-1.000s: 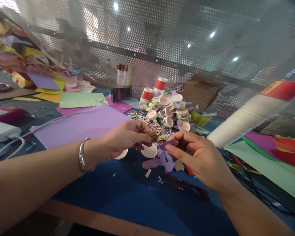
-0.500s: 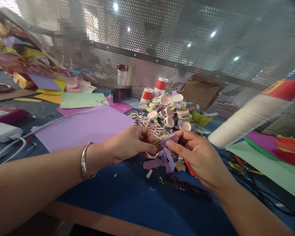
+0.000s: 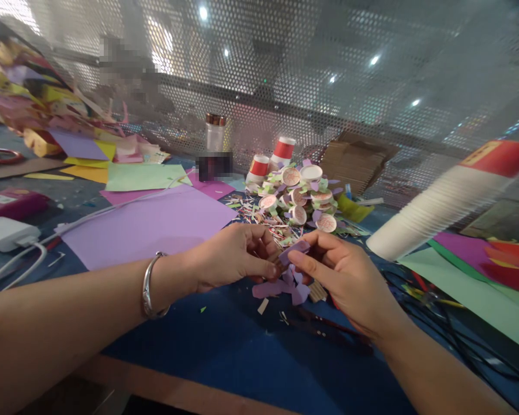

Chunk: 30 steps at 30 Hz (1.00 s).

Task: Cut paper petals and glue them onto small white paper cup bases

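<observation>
My left hand (image 3: 236,256), with a silver bangle on the wrist, is closed in a pinch over the blue table (image 3: 225,340); what it grips is mostly hidden by the fingers. My right hand (image 3: 343,276) meets it fingertip to fingertip and pinches a small purple paper piece (image 3: 294,249). Below both hands lie several cut purple paper scraps (image 3: 281,285). Dark scissors (image 3: 328,329) rest on the table just under my right hand.
A heap of decorated paper cup bottoms and paper strips (image 3: 300,199) lies beyond the hands. A large purple sheet (image 3: 147,222) sits left, a tilted stack of white paper cups (image 3: 441,202) right, coloured sheets (image 3: 480,271) far right, a white charger (image 3: 4,230) far left.
My left hand has moved right and closed in until its fingertips meet my right hand's. The white disc that lay below it is now hidden behind the hands.
</observation>
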### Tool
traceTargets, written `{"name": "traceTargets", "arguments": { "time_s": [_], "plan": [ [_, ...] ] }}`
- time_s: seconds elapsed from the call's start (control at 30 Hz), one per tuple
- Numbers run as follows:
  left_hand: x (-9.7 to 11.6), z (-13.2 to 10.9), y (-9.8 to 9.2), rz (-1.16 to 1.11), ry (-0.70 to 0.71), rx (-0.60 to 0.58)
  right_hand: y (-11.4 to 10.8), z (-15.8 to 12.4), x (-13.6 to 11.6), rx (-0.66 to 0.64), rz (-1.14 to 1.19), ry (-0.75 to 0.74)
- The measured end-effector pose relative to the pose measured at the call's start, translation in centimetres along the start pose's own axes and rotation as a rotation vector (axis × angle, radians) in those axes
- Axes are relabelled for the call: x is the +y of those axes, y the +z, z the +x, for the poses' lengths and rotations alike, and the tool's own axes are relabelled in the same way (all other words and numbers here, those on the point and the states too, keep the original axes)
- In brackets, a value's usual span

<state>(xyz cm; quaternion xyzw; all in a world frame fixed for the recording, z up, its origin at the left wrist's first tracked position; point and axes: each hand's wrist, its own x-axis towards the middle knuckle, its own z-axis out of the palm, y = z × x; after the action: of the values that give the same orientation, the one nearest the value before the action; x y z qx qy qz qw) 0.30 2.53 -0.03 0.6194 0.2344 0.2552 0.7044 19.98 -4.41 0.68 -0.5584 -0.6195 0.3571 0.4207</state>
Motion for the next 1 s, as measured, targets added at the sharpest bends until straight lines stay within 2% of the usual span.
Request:
{"name": "traceTargets", "arguments": {
  "time_s": [0.4,0.7,0.87,1.0],
  "plan": [
    [0.2,-0.1,0.2,0.173,-0.016,0.058,0.1,0.0,-0.2,-0.008,0.006,0.005],
    [0.4,-0.1,0.0,0.212,-0.009,0.013,0.0,-0.2,-0.3,0.038,-0.096,-0.066],
    [0.2,0.0,0.0,0.151,-0.042,0.021,0.2,-0.1,0.5,0.119,-0.185,-0.172],
    [0.3,0.0,0.1,0.086,-0.080,0.009,0.4,-0.1,0.9,0.186,-0.289,-0.355]
  ]
}}
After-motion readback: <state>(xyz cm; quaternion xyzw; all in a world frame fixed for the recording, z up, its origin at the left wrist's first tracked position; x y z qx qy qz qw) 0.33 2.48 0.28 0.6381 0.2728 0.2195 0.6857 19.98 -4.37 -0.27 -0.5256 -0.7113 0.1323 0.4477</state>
